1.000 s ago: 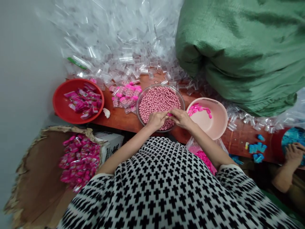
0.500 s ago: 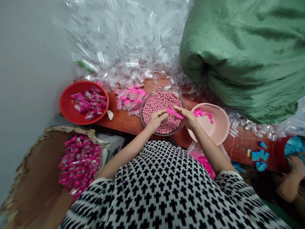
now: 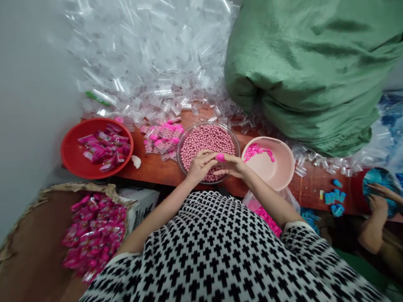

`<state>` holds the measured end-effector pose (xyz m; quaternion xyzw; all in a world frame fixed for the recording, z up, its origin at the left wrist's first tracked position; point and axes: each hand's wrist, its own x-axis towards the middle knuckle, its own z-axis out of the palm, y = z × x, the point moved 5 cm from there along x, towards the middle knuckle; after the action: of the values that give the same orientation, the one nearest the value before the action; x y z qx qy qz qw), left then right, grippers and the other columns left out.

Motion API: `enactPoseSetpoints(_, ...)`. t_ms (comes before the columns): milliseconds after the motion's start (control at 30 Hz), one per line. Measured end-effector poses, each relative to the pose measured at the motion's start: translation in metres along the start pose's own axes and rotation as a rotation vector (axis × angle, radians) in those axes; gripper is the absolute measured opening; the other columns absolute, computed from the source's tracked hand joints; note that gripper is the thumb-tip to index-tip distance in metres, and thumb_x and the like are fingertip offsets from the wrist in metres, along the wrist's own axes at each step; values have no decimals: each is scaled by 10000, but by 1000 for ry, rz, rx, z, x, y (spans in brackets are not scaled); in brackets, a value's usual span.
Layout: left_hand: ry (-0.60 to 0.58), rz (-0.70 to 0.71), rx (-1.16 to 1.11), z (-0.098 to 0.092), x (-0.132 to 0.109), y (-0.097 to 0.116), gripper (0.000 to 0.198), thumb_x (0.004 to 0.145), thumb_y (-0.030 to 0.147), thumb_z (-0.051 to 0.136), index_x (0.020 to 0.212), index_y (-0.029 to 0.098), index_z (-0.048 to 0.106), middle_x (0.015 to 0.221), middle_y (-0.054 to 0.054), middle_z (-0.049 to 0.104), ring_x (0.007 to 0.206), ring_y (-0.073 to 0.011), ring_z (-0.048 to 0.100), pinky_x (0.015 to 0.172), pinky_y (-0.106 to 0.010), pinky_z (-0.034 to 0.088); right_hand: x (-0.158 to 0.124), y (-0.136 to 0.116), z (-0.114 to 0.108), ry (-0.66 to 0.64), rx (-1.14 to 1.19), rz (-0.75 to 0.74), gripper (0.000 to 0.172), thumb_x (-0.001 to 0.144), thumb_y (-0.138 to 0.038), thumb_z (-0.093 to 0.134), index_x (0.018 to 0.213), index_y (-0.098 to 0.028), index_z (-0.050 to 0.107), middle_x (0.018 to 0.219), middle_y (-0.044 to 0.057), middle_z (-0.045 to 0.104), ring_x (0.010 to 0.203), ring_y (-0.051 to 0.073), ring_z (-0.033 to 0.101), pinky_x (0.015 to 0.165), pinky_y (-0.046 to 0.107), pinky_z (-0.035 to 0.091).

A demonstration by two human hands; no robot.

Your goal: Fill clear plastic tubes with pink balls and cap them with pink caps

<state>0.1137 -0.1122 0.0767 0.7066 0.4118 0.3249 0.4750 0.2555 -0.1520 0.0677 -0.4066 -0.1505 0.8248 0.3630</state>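
In the head view, a small pink piece [image 3: 220, 157] is seen at the centre of the frame, between the fingertips of the left hand [image 3: 200, 165] and the right hand [image 3: 234, 165], above the pink beads [image 3: 206, 138] held in a metal bowl [image 3: 179, 156]. A slip is judged the likeliest mishap: if fingertip contact were loosened on so small and apparently smooth a piece, it could be dropped among the beads and overlooked there. If the bowl were knocked by a wrist, beads could be spilled onto the worktop [image 3: 154, 170], where small clear containers with pink tops [image 3: 165, 136] are gathered left of the bowl. The peach basin [image 3: 270, 172], right of centre, could be nudged by the right forearm [image 3: 267, 195], which passes close by it; loose pink pieces [image 3: 256, 151] could then be scattered.

The left hand is held with its fingers bent close together and their tips at the pink piece; whether it is gripped cannot be told, since the thumb is not clearly shown. The right hand is held partly spread, a gap being left between its upper and lower fingers; the piece is met by the upper fingertips, but whether it is pinched cannot be made out.
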Motion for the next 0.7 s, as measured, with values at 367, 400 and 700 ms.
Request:
enactPoseSetpoints(367, 2, 89, 152, 2, -4, 5, 262, 915, 310, 529, 1025, 193, 735, 1003, -73, 722, 1025, -208, 610, 940, -370, 516, 18, 27, 9, 189, 250, -33, 87, 737, -267, 518, 725, -191, 558, 658, 4, 647, 769, 170, 631, 818, 401, 574)
enactPoseSetpoints(400, -11, 77, 132, 2, -3, 3, 266, 915, 319, 526, 1021, 191, 734, 1012, -74, 721, 1029, -208, 615, 942, -369, 516, 17, 27, 10, 159, 214, -13, 107, 750, -296, 540, 749, -192, 566, 681, 4, 656, 766, 166, 633, 797, 384, 577)
enactPoseSetpoints(700, 138, -130, 83, -28, 9, -39, 354, 885, 426, 539, 1105, 195, 692, 1100, -74, 706, 1016, -220, 641, 950, -377, 500, 45, -93, -97, 728, -709, -373, 266, 849, -425, 545, 927, -182, 619, 938, 60, 697, 800, 162, 653, 752, 313, 543)
